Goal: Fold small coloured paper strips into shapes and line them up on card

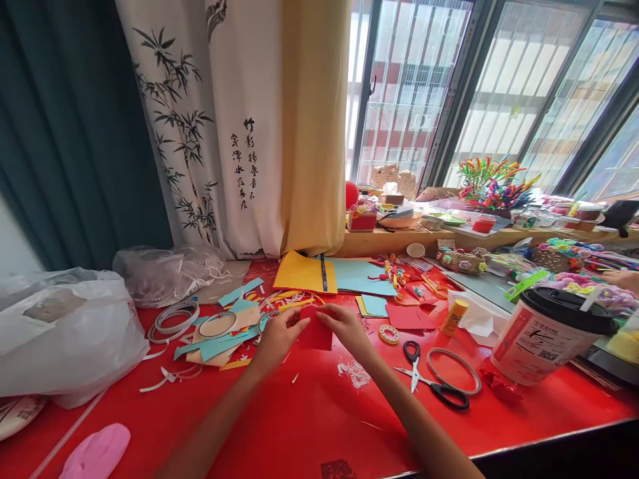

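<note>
Both my hands hold a small piece of red paper above the red table, in the middle of the view. My left hand pinches its upper left edge between thumb and fingers. At the upper right edge, my right hand has thumb and fingers closed on the same paper. The paper hangs down between the two hands, and its red is close to that of the tabletop. White scraps lie just below my right wrist. Right of that forearm are open black-handled scissors and a small round tape roll.
Tape rolls and blue and cream paper offcuts spread at the left, beside a white plastic bag. Yellow sheets lie at the back. A glue stick, a tape ring and a large lidded cup stand right.
</note>
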`<state>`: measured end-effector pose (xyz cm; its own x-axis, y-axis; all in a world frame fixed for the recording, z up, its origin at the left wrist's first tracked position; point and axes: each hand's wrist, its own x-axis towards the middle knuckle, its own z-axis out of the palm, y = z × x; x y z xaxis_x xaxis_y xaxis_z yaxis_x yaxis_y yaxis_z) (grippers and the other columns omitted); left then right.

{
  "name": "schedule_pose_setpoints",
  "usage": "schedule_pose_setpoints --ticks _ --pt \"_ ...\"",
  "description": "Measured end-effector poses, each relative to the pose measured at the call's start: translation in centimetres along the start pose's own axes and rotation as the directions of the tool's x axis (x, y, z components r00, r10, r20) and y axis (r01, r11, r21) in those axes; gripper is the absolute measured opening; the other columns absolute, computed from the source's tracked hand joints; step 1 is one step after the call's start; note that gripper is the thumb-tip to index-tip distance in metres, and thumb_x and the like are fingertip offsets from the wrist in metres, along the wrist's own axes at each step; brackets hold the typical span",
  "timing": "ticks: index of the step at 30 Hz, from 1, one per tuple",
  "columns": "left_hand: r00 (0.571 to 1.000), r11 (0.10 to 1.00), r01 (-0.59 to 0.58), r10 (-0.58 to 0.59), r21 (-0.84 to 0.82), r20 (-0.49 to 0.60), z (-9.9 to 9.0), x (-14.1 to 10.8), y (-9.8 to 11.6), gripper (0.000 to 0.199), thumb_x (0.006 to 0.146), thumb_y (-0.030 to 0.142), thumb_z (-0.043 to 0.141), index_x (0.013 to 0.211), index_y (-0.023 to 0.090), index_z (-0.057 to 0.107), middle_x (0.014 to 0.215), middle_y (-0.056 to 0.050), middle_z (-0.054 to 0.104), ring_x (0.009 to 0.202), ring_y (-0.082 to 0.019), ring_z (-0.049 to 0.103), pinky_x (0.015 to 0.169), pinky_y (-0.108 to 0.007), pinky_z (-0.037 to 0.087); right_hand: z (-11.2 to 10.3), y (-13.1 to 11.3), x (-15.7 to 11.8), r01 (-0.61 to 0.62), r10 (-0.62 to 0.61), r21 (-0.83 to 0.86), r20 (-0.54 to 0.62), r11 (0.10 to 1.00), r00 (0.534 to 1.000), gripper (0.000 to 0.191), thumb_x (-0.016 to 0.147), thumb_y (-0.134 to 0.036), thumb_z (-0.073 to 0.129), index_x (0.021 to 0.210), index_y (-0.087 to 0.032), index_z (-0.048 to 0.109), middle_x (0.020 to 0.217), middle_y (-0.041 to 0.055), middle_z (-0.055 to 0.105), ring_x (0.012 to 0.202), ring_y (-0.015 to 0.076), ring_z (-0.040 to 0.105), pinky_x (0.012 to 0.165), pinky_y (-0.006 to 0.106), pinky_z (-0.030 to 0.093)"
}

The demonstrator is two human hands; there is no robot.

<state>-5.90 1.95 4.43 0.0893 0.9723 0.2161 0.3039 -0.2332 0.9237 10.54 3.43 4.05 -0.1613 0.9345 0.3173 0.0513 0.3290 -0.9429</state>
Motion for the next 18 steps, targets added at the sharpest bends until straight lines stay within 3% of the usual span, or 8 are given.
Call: schedule_pose_setpoints --ticks 6,10,18 --pt "0.985 0.989 -0.146 0.146 0.011 -0.09 0.2 -0.7 0.3 0.036 0.08 0.038 0.05 0.113 0.025 0.057 0.103 -0.002 0.064 0.092 -0.018 0.06 0.078 -0.028 0.049 0.0 -1.0 -0.1 -0.229 0.212 0.262 0.091 0.938 0.973 0.022 0.067 -0.038 0.064 0.078 -0.019 0.068 0.074 0.0014 0.066 0.066 0.0131 0.058 0.059 0.022 0.043" --pt "0.966 0.967 -0.242 0.248 0.08 -0.071 0.1 -1.1 1.1 0.029 0.08 0.036 0.05 0.103 0.024 0.064 0.109 -0.002 0.063 0.104 -0.019 0.055 0.091 -0.03 0.043 -0.2 -1.5 -0.3 -0.231 0.209 0.305 0.106 0.924 0.972 0.025 0.068 -0.04 0.063 0.08 -0.019 0.069 0.074 0.0022 0.066 0.066 0.0125 0.057 0.059 0.021 0.043" --pt "0.968 0.968 -0.249 0.25 0.021 -0.034 0.1 -0.8 0.9 0.025 0.079 0.035 0.053 0.096 0.022 0.066 0.105 -0.003 0.064 0.097 -0.018 0.057 0.087 -0.029 0.044 -0.4 -1.9 -0.4 -0.215 0.185 0.265 0.135 0.94 0.973 0.027 0.07 -0.041 0.062 0.083 -0.018 0.069 0.072 0.0019 0.065 0.065 0.0119 0.056 0.06 0.022 0.042"
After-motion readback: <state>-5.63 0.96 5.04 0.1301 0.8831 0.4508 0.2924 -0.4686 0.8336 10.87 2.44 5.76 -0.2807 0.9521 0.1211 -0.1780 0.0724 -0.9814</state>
